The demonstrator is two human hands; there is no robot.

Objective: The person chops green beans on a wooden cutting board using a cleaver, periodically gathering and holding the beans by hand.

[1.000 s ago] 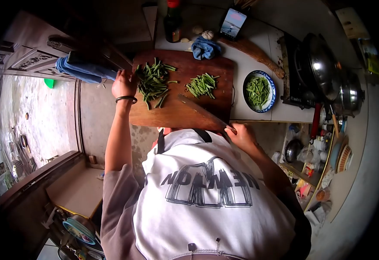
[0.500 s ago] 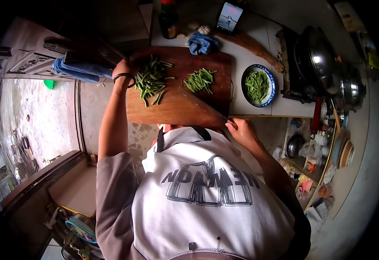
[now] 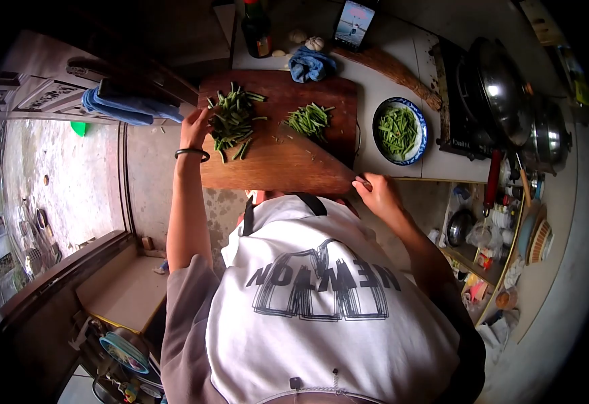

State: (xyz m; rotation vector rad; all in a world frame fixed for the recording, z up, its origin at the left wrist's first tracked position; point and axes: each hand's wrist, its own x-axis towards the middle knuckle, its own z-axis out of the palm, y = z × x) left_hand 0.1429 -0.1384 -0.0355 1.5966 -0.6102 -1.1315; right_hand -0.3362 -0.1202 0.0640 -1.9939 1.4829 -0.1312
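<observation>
My left hand is at the left edge of the wooden cutting board, its fingers stretched toward a loose pile of cut green beans and touching its side. A dark band circles that wrist. My right hand grips the handle of a kitchen knife at the board's near right corner. The blade slants up and left over the board, its tip below a smaller, neater bunch of cut green beans. A blue-rimmed bowl holding more cut beans stands right of the board.
Behind the board are a blue cloth, garlic, a dark bottle and a propped phone. A stove with a lidded wok stands at the right. Below it are shelves of kitchen goods. Another blue cloth hangs at left.
My left hand has shifted slightly downward along the left side of the bean pile. My right hand stays on the knife in nearly the same place. The whole view has shifted slightly.
</observation>
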